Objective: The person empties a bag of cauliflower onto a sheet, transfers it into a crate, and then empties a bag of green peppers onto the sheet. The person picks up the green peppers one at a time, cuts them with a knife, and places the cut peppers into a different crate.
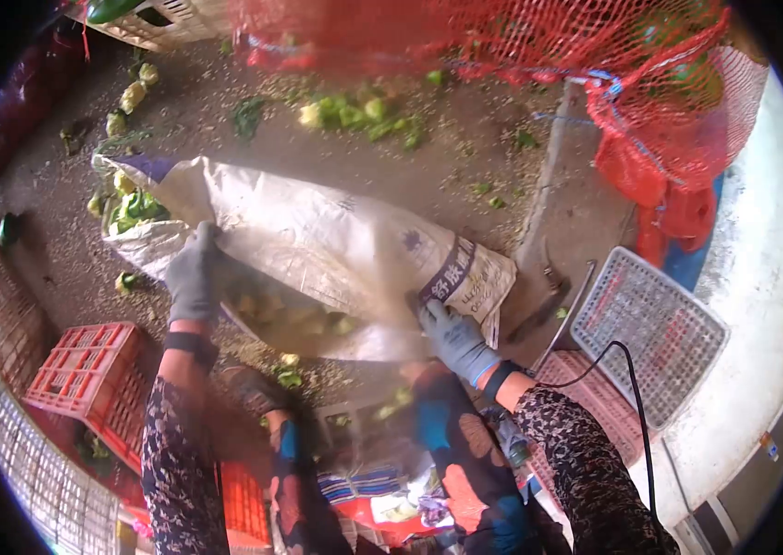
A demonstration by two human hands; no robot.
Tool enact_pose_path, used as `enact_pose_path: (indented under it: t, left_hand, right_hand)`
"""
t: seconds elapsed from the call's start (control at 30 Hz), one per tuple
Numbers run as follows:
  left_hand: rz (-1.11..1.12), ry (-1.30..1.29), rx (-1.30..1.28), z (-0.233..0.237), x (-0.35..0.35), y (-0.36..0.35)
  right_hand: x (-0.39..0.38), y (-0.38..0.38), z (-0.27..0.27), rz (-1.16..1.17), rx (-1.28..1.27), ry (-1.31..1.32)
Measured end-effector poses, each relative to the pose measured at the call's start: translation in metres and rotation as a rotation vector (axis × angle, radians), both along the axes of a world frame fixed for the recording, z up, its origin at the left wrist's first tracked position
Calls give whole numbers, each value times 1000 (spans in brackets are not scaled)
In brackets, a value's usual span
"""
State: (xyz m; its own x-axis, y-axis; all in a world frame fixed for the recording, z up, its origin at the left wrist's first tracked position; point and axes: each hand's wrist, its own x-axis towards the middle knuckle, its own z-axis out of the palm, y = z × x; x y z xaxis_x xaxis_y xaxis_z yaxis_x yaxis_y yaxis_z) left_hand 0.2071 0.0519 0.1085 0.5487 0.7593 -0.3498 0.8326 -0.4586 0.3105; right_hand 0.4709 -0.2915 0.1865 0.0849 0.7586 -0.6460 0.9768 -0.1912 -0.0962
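A large white woven sack lies tilted across the dirt floor, its open mouth at the upper left showing green vegetables. My left hand, in a grey glove, grips the sack's lower edge near the open end. My right hand, also in a grey glove, holds the sack's closed bottom corner beside the purple printed band. Pale green pieces show through the fabric between my hands.
Red mesh netting hangs at the top right. A grey plastic crate lies at right, red crates at lower left. Green scraps litter the floor. A black cable runs over my right arm.
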Motion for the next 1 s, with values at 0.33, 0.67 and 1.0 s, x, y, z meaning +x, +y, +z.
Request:
enact_pose_path:
  t: [0.33, 0.67, 1.0]
  left_hand:
    - [-17, 131, -61, -22, -5, 13]
    - [-168, 68, 27, -17, -7, 14]
    - [-107, -144, -147, 25, -20, 13]
  right_hand:
    - [-82, -14, -58, -104, -154, 108]
    - [-70, -6, -56, 113, -73, -32]
    - [-57, 7, -30, -155, -149, 48]
